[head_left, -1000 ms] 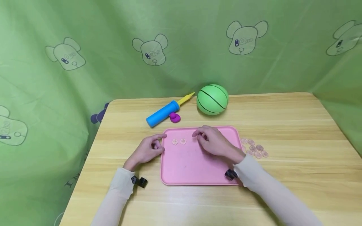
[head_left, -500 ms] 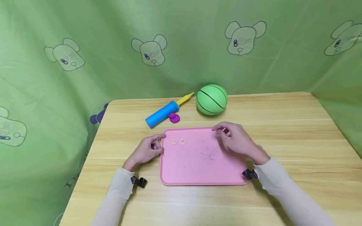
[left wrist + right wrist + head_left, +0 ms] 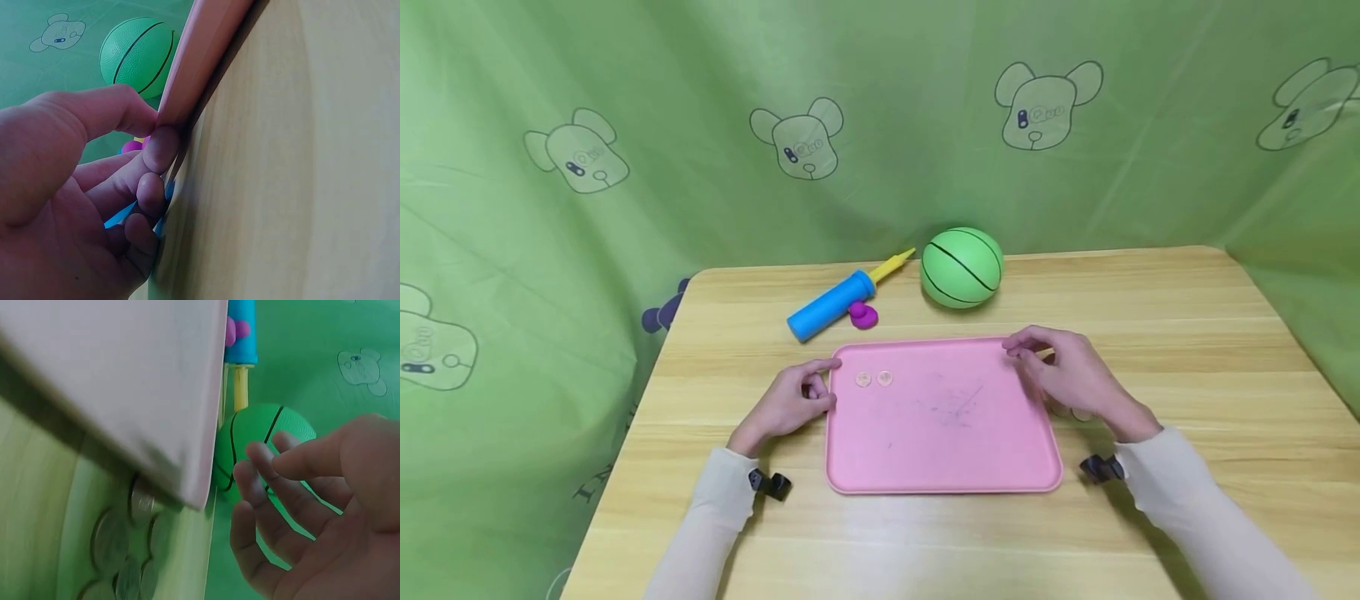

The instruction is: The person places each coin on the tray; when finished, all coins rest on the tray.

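Observation:
My left hand (image 3: 786,400) holds the left rim of a pink tray (image 3: 940,475) with thumb and index finger, its other fingers bent below; the left wrist view shows the tips right at the tray's edge (image 3: 194,75). Two coins (image 3: 863,379) lie side by side in the tray's upper left. Over the tray's upper right corner hovers my right hand (image 3: 1067,371), fingers loosely bent with nothing between them. On the wood just right of the tray lie several coins (image 3: 111,540), mostly hidden under that hand in the head view.
Behind the tray stand a green ball (image 3: 962,268) and a blue hand pump (image 3: 831,307) with a yellow nozzle. A small purple rounded object (image 3: 863,316) lies against the pump. Green printed cloth (image 3: 910,150) hangs along the table's back.
My right hand has moved right, from over the tray's middle to its right edge, uncovering the tray surface. The left hand and both coins in the tray stay put.

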